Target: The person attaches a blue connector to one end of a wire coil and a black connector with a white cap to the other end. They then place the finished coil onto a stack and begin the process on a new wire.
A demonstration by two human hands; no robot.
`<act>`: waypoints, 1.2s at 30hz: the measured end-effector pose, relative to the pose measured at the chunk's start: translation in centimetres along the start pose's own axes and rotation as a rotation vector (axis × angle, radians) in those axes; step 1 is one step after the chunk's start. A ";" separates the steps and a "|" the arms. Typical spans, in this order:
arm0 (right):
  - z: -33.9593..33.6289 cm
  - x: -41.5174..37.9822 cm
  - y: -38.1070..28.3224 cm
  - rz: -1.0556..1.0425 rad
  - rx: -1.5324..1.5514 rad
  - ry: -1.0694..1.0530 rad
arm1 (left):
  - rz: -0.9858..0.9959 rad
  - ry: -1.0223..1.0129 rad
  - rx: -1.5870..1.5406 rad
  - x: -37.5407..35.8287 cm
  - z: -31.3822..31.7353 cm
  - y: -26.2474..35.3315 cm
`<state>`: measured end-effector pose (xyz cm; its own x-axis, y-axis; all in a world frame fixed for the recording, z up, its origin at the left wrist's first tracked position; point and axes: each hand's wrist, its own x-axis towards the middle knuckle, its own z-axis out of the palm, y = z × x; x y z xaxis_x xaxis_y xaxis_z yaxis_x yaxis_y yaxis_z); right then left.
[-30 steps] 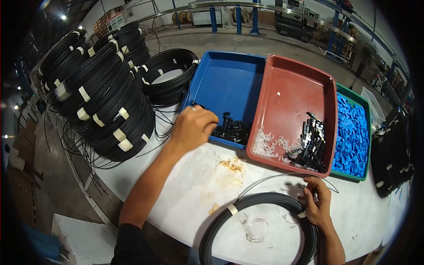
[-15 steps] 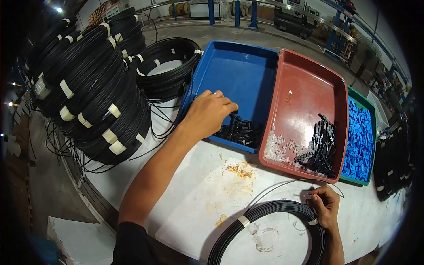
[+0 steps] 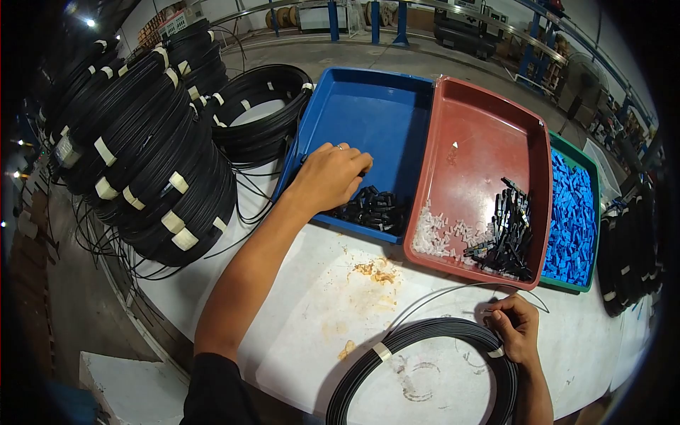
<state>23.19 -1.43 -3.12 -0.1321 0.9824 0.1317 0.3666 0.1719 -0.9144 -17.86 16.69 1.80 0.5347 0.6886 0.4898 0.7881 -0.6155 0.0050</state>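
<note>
- The left hand [image 3: 331, 173] is in the blue tray [image 3: 368, 113], right over the small pile of black pieces [image 3: 372, 209] at the front of the tray.
- Its fingers [image 3: 358, 159] are curled down and close together. You cannot tell if they hold a piece, because the hand hides the tips.
- Half a second ago this hand was a bit further right, over the pile. Now it has pulled back a little to the left, and more of the black pieces show.
- The right hand [image 3: 517, 329] is still at the right side of the black cable coil [image 3: 425, 354] that lies flat on the white table [image 3: 312, 312].
- Its fingers [image 3: 498, 319] pinch the thin loose end of the cable [image 3: 453, 290], which bends away in a curve to the left. This hand has hardly moved.
- The red tray [image 3: 482, 134] sits just right of the blue one. It has clear bits and black clips at its front.
- The green tray [image 3: 591, 184] next to it is full of blue pieces [image 3: 570, 219].
- Big stacks of black coils [image 3: 142, 156] stand on the left.
</note>
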 end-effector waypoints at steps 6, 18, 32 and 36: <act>-0.1 0.0 -0.5 0.035 0.010 0.007 | -0.194 0.140 -0.409 0.5 -2.3 3.1; -1.7 -0.5 -2.2 -0.428 -0.286 0.053 | -0.257 0.104 -1.392 2.2 0.1 19.5; -1.4 -0.3 -1.8 -0.496 -0.211 0.036 | -0.165 -0.056 -1.307 -1.3 2.1 21.7; -1.6 -0.5 -2.6 -0.500 -0.177 0.034 | -0.167 -0.055 -1.231 -1.7 2.4 21.4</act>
<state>23.80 -2.21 -0.14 -0.3014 0.7784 0.5506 0.4163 0.6270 -0.6585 -1.13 3.25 -0.96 0.4911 0.7899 0.3672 0.0541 -0.4484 0.8922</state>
